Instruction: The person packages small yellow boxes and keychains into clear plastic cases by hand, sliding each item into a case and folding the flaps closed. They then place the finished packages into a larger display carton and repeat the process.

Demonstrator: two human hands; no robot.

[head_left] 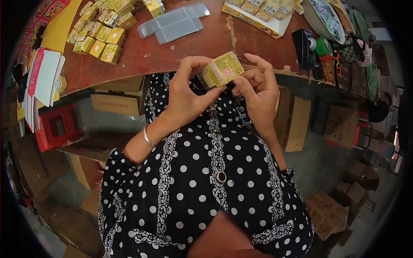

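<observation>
A small yellow printed box is held up in front of my chest, close to the table's near edge, tilted with its right end higher. What looks like clear plastic shows at its left end. My left hand grips that end, with the thumb along the lower edge and the fingers behind the top. My right hand is at the other end, its thumb and curled fingers pressed together at the lower right corner, the index finger raised away. Beyond the hands, a flat clear plastic box blank lies on the red-brown table.
Many similar yellow boxes are heaped at the table's back left. A display carton with more stands at the back right. Farther right are a black tape dispenser and a basin. A red stool and cardboard boxes are below.
</observation>
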